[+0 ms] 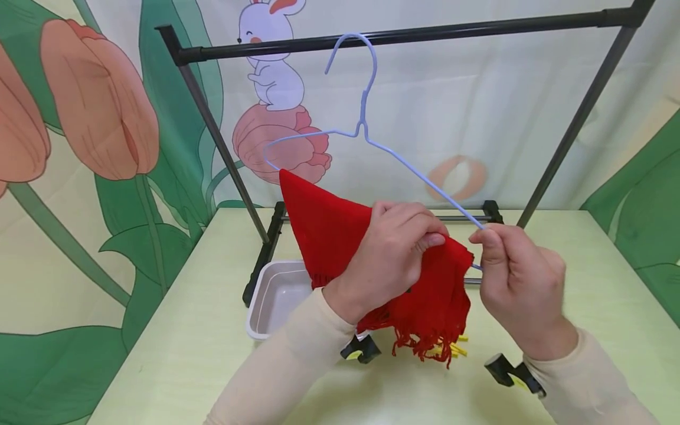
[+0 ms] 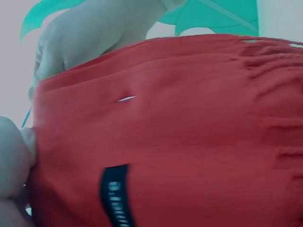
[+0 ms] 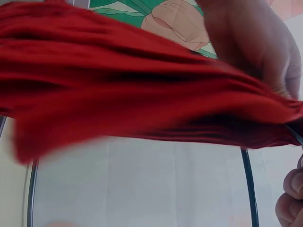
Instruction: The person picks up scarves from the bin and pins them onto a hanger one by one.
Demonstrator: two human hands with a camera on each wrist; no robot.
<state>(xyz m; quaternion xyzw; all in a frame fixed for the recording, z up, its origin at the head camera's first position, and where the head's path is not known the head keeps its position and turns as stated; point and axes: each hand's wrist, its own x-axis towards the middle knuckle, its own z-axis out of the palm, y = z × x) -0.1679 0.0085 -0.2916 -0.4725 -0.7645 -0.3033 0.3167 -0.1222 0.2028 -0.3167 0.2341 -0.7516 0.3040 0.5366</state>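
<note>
A pale blue wire hanger [image 1: 406, 162] is held up in front of the rack, its hook at the height of the top rail. Whether the hook touches the rail I cannot tell. Over the hanger's lower bar hangs a red scarf [image 1: 326, 221] with a fringed end; the left wrist view shows a dark label [image 2: 115, 194] on it. My left hand [image 1: 390, 251] pinches the scarf's upper edge near the middle of the bar. My right hand [image 1: 523, 286] grips the hanger's right corner, just beside the scarf. Most of the lower bar is hidden under the cloth.
A black garment rack [image 1: 446, 35] stands on the pale table [image 1: 175, 348]. Behind the scarf is a light plastic basin [image 1: 260, 313], partly covered by my left arm. Several yellow sticks [image 1: 458, 349] lie below the fringe. A printed curtain hangs at the back.
</note>
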